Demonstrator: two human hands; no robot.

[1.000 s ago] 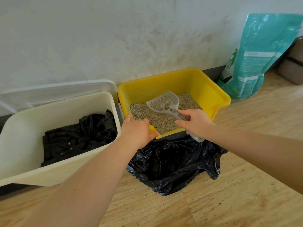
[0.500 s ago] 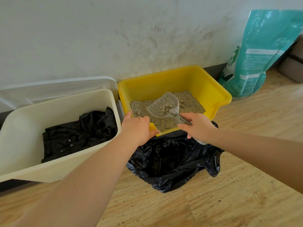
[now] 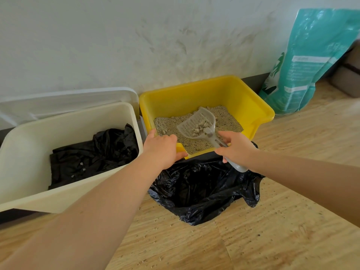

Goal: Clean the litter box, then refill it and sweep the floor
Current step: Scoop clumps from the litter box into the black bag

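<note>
Since the earlier frames, the scoop (image 3: pixel 196 124) has swung lower and nearer the front of the litter box (image 3: pixel 243 98), its slotted face now carrying a few pale clumps just above the litter (image 3: pixel 228 121); both of my hands have stayed roughly where they were. My left hand (image 3: pixel 160 147) grips the front left rim of the yellow box, thumb outside and fingers curled over the edge; my right hand (image 3: pixel 236 148) is wrapped round the scoop's handle, whose grey end sticks out below the palm.

I judge the scoop light and stiff, best held mid-handle as now; tilt it and the clumps will roll off, for they look crumbly and loose; keep it level on the way to the black bag (image 3: pixel 204 191) lying open just in front of the box. The box itself, partly filled with grit, should be fairly heavy and rigid; its rolled rim gives the firmest hold, and the smooth plastic may slide on the floor if pushed.

To the left stands a cream bin (image 3: pixel 39 131) lined with black plastic, a few specks on it; a teal litter bag (image 3: pixel 311 61) leans against the white wall to the right. The wooden floor (image 3: pixel 272 230) is peppered with scattered grains around the black bag, so sweeping remains to be done.
</note>
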